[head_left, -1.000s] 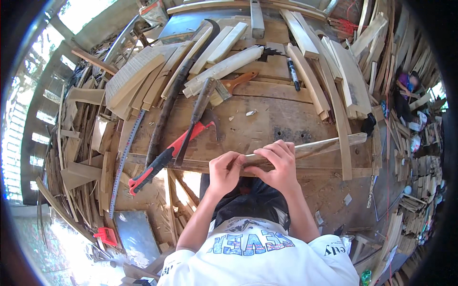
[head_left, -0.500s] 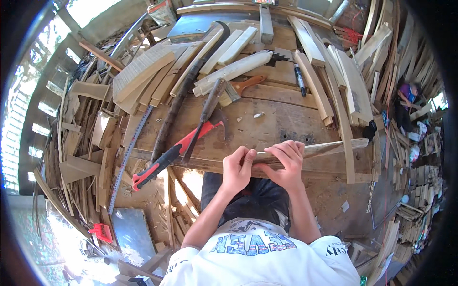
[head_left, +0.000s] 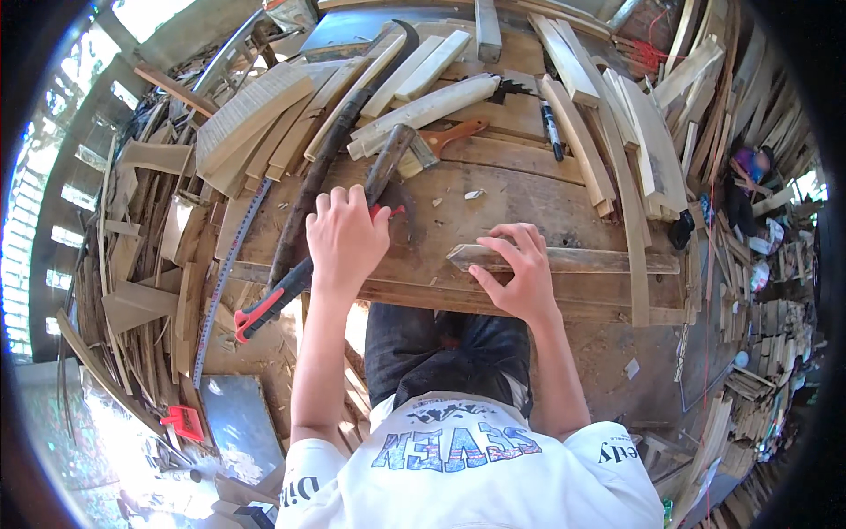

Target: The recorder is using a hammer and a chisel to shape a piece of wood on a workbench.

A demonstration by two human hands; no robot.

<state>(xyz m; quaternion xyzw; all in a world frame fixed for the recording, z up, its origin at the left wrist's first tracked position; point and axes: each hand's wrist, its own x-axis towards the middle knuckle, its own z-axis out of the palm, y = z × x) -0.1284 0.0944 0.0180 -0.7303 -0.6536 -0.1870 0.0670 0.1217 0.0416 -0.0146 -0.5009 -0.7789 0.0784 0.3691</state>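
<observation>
Right hand (head_left: 518, 270): clamped on the wooden strip (head_left: 608, 261), along the near edge of the table (head_left: 507, 201). Left hand (head_left: 346, 245): over the red-and-black tool (head_left: 280, 300) — grip hidden, I cannot tell. Advisable: pin strip flat, well behind its point.

I'm looking into a woodworking workshop: cut boards (head_left: 577, 141) crowd both side edges of the table (head_left: 502, 198), a paintbrush (head_left: 454, 133) lies between them, a measuring tape (head_left: 230, 262) slants past the left edge, and I see timber stacks (head_left: 775, 339) beyond the right edge.
</observation>
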